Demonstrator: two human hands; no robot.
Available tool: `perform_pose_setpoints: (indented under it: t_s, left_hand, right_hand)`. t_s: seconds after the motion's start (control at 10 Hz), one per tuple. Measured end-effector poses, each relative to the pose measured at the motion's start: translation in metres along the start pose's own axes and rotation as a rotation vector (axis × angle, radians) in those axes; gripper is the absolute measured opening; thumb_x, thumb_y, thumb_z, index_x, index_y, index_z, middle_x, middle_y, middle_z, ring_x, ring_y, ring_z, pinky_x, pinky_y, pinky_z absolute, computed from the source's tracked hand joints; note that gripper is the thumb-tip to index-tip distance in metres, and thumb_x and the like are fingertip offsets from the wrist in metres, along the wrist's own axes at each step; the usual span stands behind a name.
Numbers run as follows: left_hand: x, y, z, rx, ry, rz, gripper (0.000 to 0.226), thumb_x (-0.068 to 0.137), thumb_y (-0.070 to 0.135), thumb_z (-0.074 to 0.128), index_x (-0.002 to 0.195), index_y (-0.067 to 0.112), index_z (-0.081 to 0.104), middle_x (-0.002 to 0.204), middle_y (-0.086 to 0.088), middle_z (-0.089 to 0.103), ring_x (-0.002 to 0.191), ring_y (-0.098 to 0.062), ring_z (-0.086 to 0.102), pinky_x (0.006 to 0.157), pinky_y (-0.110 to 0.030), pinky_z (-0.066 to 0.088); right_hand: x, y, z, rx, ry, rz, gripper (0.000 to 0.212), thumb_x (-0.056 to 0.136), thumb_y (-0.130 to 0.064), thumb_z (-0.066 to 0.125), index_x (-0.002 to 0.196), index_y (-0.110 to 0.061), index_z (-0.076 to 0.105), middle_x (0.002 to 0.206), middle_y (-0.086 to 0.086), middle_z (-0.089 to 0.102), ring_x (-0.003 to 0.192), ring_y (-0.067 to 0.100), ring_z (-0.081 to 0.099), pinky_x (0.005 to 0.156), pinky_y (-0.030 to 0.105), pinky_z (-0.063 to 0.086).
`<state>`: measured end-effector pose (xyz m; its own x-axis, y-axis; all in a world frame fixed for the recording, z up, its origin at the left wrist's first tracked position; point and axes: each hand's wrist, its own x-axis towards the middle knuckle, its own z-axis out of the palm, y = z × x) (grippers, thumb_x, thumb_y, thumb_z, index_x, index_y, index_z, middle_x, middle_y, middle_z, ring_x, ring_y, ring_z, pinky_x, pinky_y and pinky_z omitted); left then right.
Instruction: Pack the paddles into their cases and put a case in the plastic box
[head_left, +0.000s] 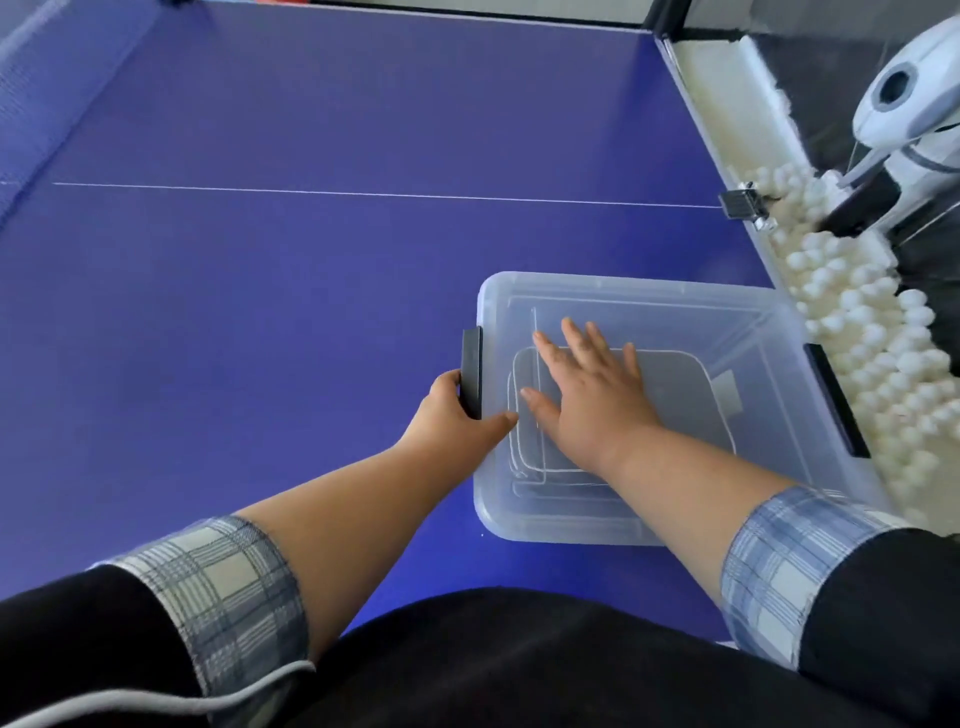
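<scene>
The right hand (592, 395) is pressing flat on the lid (675, 322) while the left hand (457, 410) is gripping the latch (471, 374) to lock the plastic box (519, 514).

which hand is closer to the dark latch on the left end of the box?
Left. The left hand is gripping the dark latch at the plastic box end; the right hand lies flat on the lid further in, above the grey case inside.

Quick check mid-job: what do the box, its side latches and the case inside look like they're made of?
Box: translucent, slightly frosted plastic; the table's blue and the contents show through. Latches: dark, matte, rigid-looking, probably hard plastic. Case: grey, dull, with a pale piped edge, which suggests fabric, though seen through the lid it's uncertain.
</scene>
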<state>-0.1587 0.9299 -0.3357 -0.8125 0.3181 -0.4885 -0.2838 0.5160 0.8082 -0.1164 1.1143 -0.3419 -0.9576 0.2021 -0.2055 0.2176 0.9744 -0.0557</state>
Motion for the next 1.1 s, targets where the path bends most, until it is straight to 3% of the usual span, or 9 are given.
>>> perform_pose_setpoints:
  t_s: [0.2, 0.3, 0.4, 0.5, 0.7, 0.8, 0.9, 1.0, 1.1]
  left_hand:
    - [0.006, 0.012, 0.014, -0.043, 0.002, 0.036, 0.042, 0.082, 0.025, 0.073, 0.107, 0.039, 0.042, 0.100, 0.019, 0.059, 0.078, 0.003, 0.061, 0.054, -0.015, 0.043]
    - [0.007, 0.014, 0.017, -0.020, 0.028, 0.038, 0.046, 0.085, 0.017, 0.069, 0.119, 0.031, 0.042, 0.109, 0.013, 0.058, 0.083, 0.001, 0.059, 0.059, -0.020, 0.044]
    - [0.005, 0.019, 0.021, 0.026, 0.034, 0.028, 0.060, 0.087, 0.013, 0.062, 0.140, 0.024, 0.034, 0.128, 0.002, 0.055, 0.104, -0.017, 0.062, 0.083, -0.038, 0.055]
    - [0.004, 0.022, 0.022, 0.078, 0.023, 0.015, 0.069, 0.088, 0.013, 0.059, 0.148, 0.024, 0.026, 0.141, -0.004, 0.048, 0.118, -0.028, 0.057, 0.096, -0.049, 0.052]
    - [-0.002, 0.029, 0.025, 0.164, 0.059, -0.009, 0.068, 0.093, 0.019, 0.059, 0.150, 0.019, 0.022, 0.143, -0.007, 0.045, 0.119, -0.031, 0.055, 0.100, -0.051, 0.047]
    - [-0.011, 0.028, 0.031, 0.221, 0.118, -0.016, 0.048, 0.098, 0.018, 0.052, 0.141, 0.018, 0.031, 0.127, -0.006, 0.055, 0.101, -0.029, 0.058, 0.086, -0.046, 0.048]
    - [-0.026, 0.027, 0.042, 0.264, 0.182, -0.049, 0.043, 0.099, 0.018, 0.050, 0.138, 0.015, 0.032, 0.121, -0.007, 0.054, 0.094, -0.029, 0.056, 0.078, -0.042, 0.044]
    - [-0.045, 0.034, 0.055, 0.272, 0.267, -0.154, 0.053, 0.096, 0.018, 0.055, 0.141, 0.009, 0.030, 0.134, -0.014, 0.047, 0.102, -0.033, 0.055, 0.090, -0.045, 0.046]
    - [-0.068, 0.048, 0.064, 0.468, 0.389, -0.091, 0.078, 0.091, 0.024, 0.059, 0.155, 0.011, 0.015, 0.156, -0.012, 0.028, 0.134, -0.038, 0.040, 0.108, -0.052, 0.037]
  right_hand:
    - [0.001, -0.002, 0.000, -0.009, -0.030, -0.001, 0.075, 0.089, -0.064, -0.004, 0.158, -0.036, -0.005, 0.169, -0.001, -0.011, 0.154, 0.022, -0.012, 0.121, 0.056, -0.006]
    - [0.001, -0.003, -0.001, -0.011, -0.041, -0.007, 0.074, 0.090, -0.062, -0.003, 0.159, -0.034, -0.005, 0.169, -0.001, -0.011, 0.155, 0.023, -0.011, 0.121, 0.057, -0.004]
    - [0.001, -0.003, -0.001, -0.008, -0.033, -0.018, 0.071, 0.093, -0.061, -0.001, 0.159, -0.034, -0.003, 0.169, 0.000, -0.009, 0.155, 0.024, -0.009, 0.121, 0.058, -0.002]
    - [0.002, -0.001, 0.000, -0.001, -0.026, -0.021, 0.068, 0.096, -0.060, 0.003, 0.159, -0.035, -0.002, 0.169, -0.001, -0.008, 0.155, 0.023, -0.009, 0.121, 0.058, -0.002]
    - [-0.003, 0.006, -0.012, 0.308, 0.059, -0.011, 0.061, 0.104, -0.046, 0.033, 0.160, -0.026, 0.017, 0.169, -0.002, 0.010, 0.155, 0.016, 0.002, 0.124, 0.048, -0.001]
    - [-0.021, 0.024, -0.022, 0.630, 0.174, 0.029, 0.060, 0.102, -0.034, 0.050, 0.156, -0.019, 0.030, 0.166, -0.001, 0.025, 0.153, 0.012, 0.015, 0.124, 0.033, 0.011]
    - [-0.051, 0.059, -0.026, 0.630, 0.211, 0.058, 0.056, 0.101, -0.034, 0.053, 0.153, -0.020, 0.037, 0.164, -0.003, 0.028, 0.152, 0.011, 0.017, 0.121, 0.029, 0.018]
    - [-0.078, 0.104, -0.036, 0.573, 0.220, 0.109, 0.055, 0.101, -0.036, 0.051, 0.153, -0.021, 0.039, 0.165, -0.003, 0.027, 0.153, 0.012, 0.016, 0.121, 0.033, 0.019]
    - [-0.100, 0.149, -0.054, 0.507, 0.234, 0.134, 0.057, 0.101, -0.039, 0.051, 0.153, -0.020, 0.038, 0.165, 0.000, 0.025, 0.153, 0.015, 0.014, 0.121, 0.036, 0.020]
